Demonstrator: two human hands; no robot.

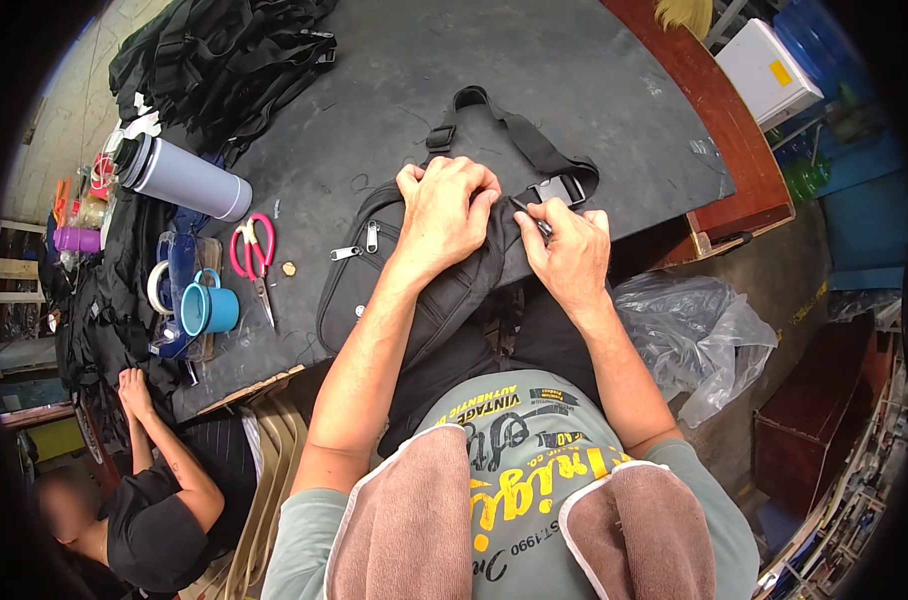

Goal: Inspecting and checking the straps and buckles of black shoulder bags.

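A black zippered sling bag [374,240] lies at the near edge of the dark table, with silver zip pulls [359,246] on its left part. My left hand [444,215] is closed on the bag's upper edge, fingers curled over the fabric. Between the fingers of my right hand [571,250] is a small dark pointed tool [542,226], its tip beside the bag's right edge; its exact kind is hard to make out. Beyond both hands the bag's black webbing strap [524,140] loops over the table, with a plastic buckle [559,190] near my right fingers.
Pink-handled scissors [256,255], a blue mug [210,304] and a lavender bottle [189,180] stand or lie to the left. Black straps [219,60] are heaped at the far left. A co-worker [154,500] sits lower left. Clear plastic [699,335] hangs right of the table.
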